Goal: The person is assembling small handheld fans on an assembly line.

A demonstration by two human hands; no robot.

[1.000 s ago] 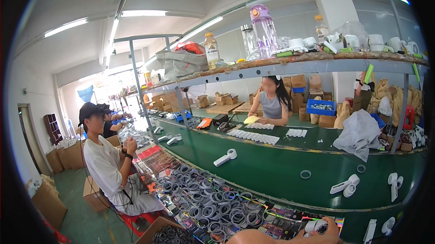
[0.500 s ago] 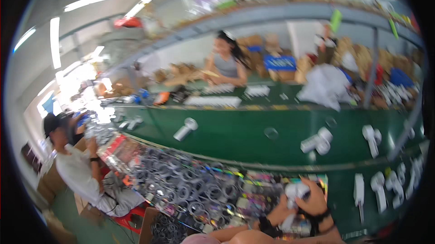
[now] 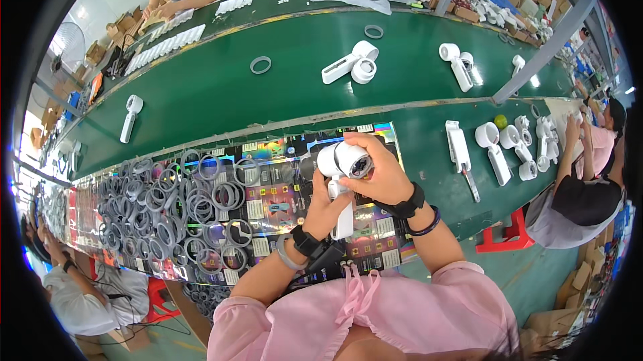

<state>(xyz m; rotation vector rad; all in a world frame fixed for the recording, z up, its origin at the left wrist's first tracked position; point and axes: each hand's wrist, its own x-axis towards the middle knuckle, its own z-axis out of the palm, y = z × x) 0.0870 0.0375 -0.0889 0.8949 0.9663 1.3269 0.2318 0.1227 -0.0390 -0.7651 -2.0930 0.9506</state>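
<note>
Left hand and right hand curled around one white device

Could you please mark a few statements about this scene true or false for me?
1. The left hand is on the handle of the white device. True.
2. The right hand is empty. False: it grips the device's round head.
3. The heaped grey rings lie to the right of both hands. False: they lie to the left.
4. A black band is on the right wrist. True.
5. The stool at the right is blue. False: it is red.
</note>
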